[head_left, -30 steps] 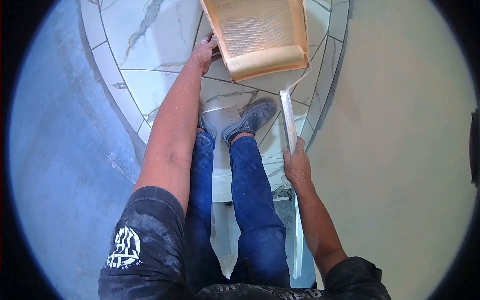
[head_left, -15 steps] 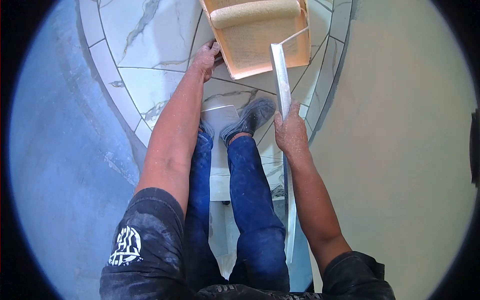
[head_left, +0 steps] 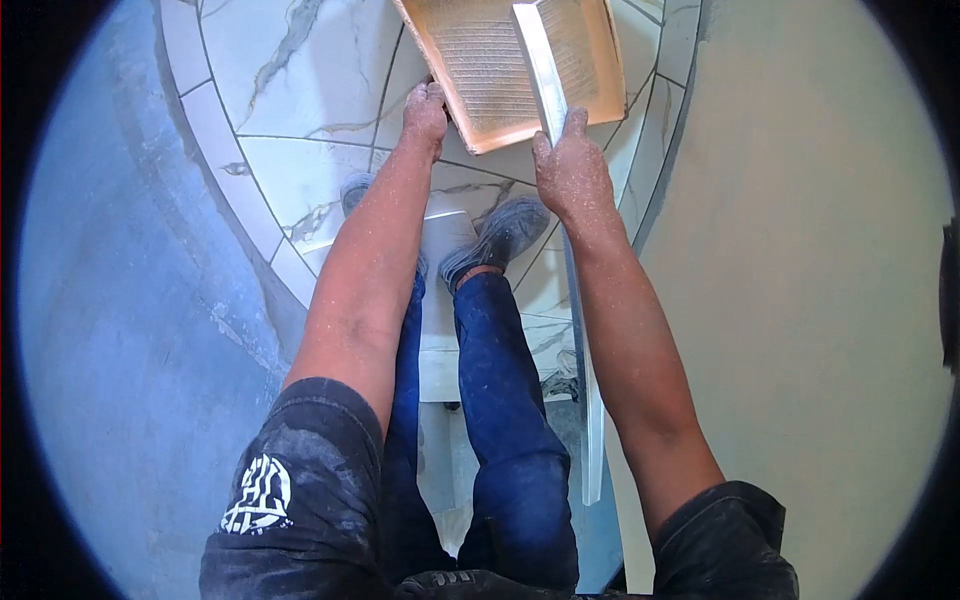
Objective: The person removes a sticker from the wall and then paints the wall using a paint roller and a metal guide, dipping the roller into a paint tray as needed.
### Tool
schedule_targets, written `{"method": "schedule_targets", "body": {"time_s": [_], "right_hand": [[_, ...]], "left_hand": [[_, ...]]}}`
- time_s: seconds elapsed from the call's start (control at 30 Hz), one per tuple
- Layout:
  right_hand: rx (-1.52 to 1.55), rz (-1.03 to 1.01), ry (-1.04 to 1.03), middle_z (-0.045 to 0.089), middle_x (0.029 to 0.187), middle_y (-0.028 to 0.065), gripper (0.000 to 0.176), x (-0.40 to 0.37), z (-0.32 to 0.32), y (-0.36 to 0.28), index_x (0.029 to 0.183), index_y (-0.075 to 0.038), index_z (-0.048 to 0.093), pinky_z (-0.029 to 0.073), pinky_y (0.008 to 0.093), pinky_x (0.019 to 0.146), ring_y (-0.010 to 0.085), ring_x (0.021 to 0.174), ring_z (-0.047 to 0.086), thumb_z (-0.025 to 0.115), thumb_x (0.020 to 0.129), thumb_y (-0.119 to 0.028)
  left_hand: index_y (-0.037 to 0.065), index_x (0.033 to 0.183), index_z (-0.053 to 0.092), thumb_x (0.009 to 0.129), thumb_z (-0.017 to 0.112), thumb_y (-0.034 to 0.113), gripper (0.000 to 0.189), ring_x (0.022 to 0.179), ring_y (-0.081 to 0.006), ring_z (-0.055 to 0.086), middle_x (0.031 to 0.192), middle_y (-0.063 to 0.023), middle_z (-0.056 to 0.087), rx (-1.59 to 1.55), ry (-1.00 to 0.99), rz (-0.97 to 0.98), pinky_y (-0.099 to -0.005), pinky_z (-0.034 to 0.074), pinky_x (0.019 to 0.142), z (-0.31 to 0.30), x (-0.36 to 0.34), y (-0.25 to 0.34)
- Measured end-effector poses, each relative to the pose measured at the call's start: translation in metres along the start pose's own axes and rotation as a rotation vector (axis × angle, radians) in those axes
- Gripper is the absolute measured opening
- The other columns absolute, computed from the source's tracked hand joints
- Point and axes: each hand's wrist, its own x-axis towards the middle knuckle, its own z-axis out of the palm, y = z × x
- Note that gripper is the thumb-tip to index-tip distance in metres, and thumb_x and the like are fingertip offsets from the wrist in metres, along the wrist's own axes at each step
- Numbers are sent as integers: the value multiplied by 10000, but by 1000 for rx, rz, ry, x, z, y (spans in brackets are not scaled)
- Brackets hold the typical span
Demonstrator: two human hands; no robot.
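Note:
An orange-tan paint tray (head_left: 490, 80) with a ribbed bottom lies at the top centre. At its left edge is my left hand (head_left: 426, 122), fingers curled against the tray's side; what they grip is partly hidden. My right hand (head_left: 575, 175) is closed around a long pale metal-like pole (head_left: 540, 65), whose upper end crosses over the tray. The pole's lower part runs down beside my right forearm. No roller shows in the view now.
Marble-patterned tiles (head_left: 300, 90) with a curved tile border (head_left: 232, 170) lie under the tray. A blue-grey surface (head_left: 130, 300) is at left and a beige one (head_left: 800, 280) at right. My dusty shoe (head_left: 510, 235) stands on the tiles below the tray.
My right hand and the pole have moved up and slightly left. The roller has left the view past the top. My left hand shifted slightly right, and my left foot moved out to the left.

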Motion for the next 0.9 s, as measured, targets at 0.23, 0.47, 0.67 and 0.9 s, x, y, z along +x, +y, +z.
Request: {"method": "schedule_targets", "body": {"time_s": [0.23,0.47,0.67,0.9], "right_hand": [[-43,63,-88,616,936,326,468,-36,-1,35,1257,6,337,479,536,790,472,899,615,522,910,-249],[-1,126,-77,619,939,317,467,-72,15,76,1285,-33,327,476,538,789,471,898,615,522,904,-220],[13,118,-91,617,940,315,483,-104,28,121,1298,-45,319,469,551,783,480,890,608,533,895,-205],[-64,199,-151,613,933,319,492,-142,35,163,1305,-50,324,469,552,763,484,871,604,539,897,-219]], "left_hand": [[92,1379,375,1004,364,231,400,1092,-244,521,1239,-105,513,12,25,-13,-464,453,908,4,7,-5],[96,1406,346,997,411,269,448,1208,-250,442,1324,-109,463,-120,-40,-124,-512,397,969,4,-14,24],[100,1428,307,986,452,331,519,1222,-257,455,1332,-88,469,-142,-276,-137,-513,382,998,-18,3,21],[54,1425,306,964,497,376,594,1199,-240,487,1347,-87,471,-26,-387,-112,-431,378,1038,-25,18,40]]}}
